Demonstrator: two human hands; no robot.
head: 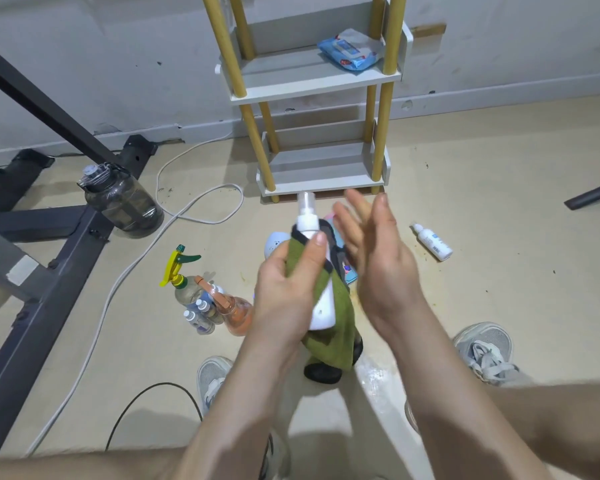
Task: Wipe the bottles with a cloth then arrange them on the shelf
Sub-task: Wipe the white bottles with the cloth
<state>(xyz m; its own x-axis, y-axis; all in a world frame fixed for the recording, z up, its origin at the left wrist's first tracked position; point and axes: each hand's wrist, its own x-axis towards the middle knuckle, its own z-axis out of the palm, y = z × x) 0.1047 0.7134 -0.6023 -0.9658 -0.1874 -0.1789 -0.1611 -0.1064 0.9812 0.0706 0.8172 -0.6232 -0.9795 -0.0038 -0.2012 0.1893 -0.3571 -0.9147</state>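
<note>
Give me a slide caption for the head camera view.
Left hand holds a white pump bottle in a green cloth, right hand open beside it.

Bare forearms point(246, 393), no sleeves showing. Grey mesh sneakers with pale laces: left sneaker point(211, 377), right sneaker point(483, 351).

Looks forward and down from the wearer's head, wide-angled, close over the left hand point(286, 285) and right hand point(378, 261), reaching across the floor point(499, 174) to the shelf point(291, 81) ahead
</note>
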